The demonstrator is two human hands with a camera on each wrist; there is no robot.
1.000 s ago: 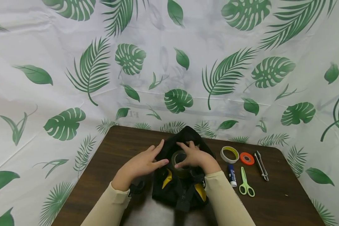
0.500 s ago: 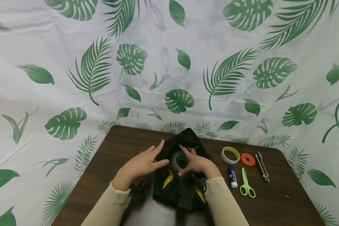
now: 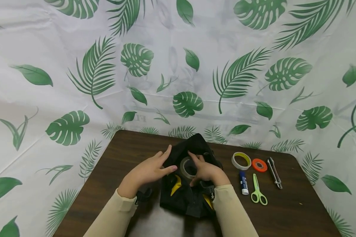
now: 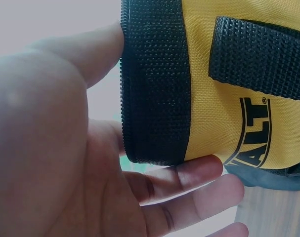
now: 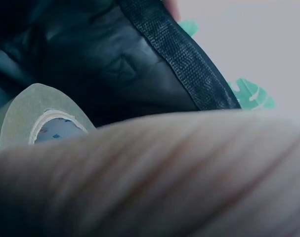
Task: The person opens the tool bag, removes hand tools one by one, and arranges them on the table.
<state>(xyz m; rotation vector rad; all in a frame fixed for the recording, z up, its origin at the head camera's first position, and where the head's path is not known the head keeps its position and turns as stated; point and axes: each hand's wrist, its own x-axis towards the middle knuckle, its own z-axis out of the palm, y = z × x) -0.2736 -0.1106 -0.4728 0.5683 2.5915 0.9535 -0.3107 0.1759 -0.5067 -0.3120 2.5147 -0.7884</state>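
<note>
A black and yellow zip-top tool bag [image 3: 173, 205] stands on the table with its mouth spread wide. My left hand [image 3: 146, 172] is at the left rim, thumb and index finger stretched apart; in the left wrist view its thumb touches the zipper edge and a fingertip lies against the yellow side [image 4: 204, 123]. Inside the bag is a roll of clear tape [image 3: 183, 169], its core showing in the right wrist view. My right hand [image 3: 207, 171] reaches into the mouth beside the roll, index finger extended and thumb near the roll's lower right edge.
To the bag's right on the brown table [image 3: 130, 144] lie a white tape roll [image 3: 233, 163], an orange tape roll [image 3: 255, 165], a utility knife [image 3: 274, 172], a blue glue stick [image 3: 243, 182] and green scissors [image 3: 256, 189]. A leaf-print curtain [image 3: 166, 33] hangs behind.
My right thumb has moved off the clear tape roll's opening to its lower right, and the roll shows more fully inside the bag. My left hand has stayed at the rim.
</note>
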